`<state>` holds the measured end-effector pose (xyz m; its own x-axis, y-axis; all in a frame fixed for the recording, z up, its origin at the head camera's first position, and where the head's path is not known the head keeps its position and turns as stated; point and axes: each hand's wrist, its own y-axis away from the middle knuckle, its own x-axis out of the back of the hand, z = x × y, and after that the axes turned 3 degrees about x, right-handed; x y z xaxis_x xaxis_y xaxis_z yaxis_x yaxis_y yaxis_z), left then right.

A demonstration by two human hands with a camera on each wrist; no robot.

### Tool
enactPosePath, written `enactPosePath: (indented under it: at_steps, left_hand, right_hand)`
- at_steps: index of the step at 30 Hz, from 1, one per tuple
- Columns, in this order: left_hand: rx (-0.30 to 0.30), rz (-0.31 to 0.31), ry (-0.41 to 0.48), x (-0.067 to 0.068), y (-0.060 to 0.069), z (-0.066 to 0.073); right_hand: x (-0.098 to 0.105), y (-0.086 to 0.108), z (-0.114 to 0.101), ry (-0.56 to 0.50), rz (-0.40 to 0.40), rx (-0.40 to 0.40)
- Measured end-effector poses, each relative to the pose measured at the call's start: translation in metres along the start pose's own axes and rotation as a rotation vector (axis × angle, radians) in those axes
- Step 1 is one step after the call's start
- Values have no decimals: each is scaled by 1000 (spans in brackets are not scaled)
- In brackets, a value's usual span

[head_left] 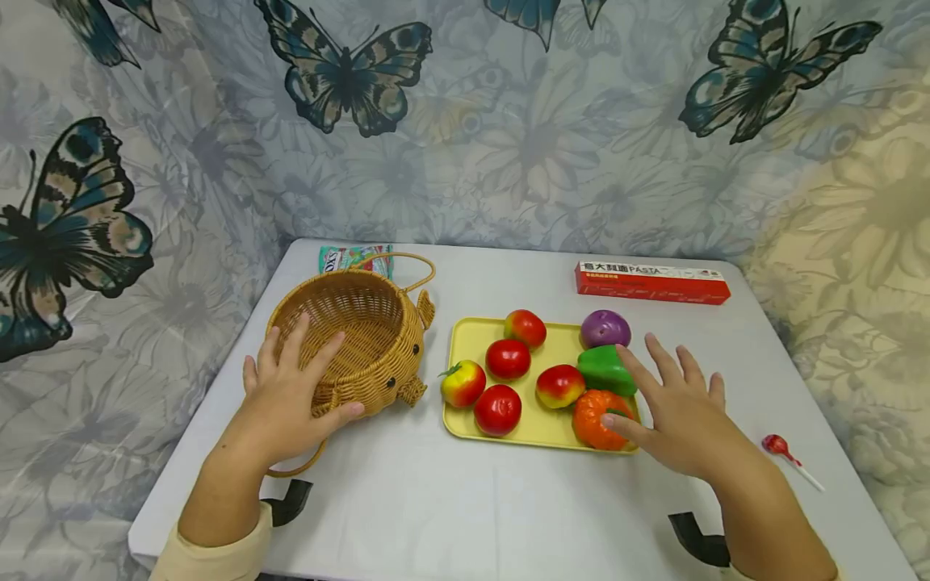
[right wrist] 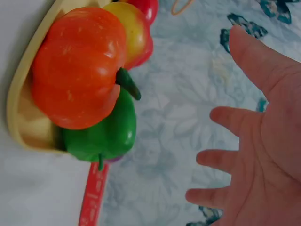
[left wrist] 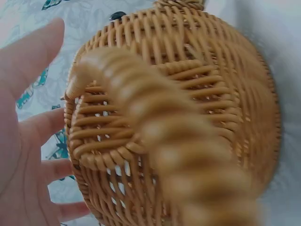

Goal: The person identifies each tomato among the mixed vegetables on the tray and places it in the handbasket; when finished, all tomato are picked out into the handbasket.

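Observation:
My left hand [head_left: 279,407], fingers spread, is over the near left side of a wicker basket [head_left: 366,383] shaped like an animal. In the left wrist view the basket's handle [left wrist: 155,122] crosses in front of its woven wall, and the fingers are around the rim; contact cannot be told. My right hand [head_left: 683,424] hovers with spread fingers by the right end of a yellow tray [head_left: 534,428]. Nearest to it are an orange pumpkin [right wrist: 77,66] and a green bell pepper [right wrist: 106,134], apart from the fingers in the right wrist view.
The tray also bears a purple round vegetable [head_left: 605,329] and several red or red-yellow fruits, one a tomato [head_left: 498,410]. Behind stand a red pasta box [head_left: 651,284] and a green snack packet [head_left: 341,257]. A red lollipop [head_left: 777,445] lies at the right.

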<state>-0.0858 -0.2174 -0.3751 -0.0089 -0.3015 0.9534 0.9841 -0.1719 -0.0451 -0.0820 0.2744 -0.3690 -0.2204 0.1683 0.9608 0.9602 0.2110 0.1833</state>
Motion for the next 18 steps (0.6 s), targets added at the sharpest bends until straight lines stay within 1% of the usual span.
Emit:
enactPosePath:
  at_steps: [5,8,11,15,18]
  left_hand:
    - [-16,14,3,-4,5,-7]
    - [-47,38,1,-7,9,-12]
    - [-111,77,2,-8,11,-17]
    - [-210,127,16,-9,15,-22]
    - [-260,152,13,-10,16,-25]
  right_hand:
    - [7,-22,-14,43,-26,104]
    - [6,-36,-22,84,-52,157]
    - [5,-49,-30,124,-79,213]
    - [2,-65,-39,139,-125,273]
    - [-3,-76,-43,136,-168,306]
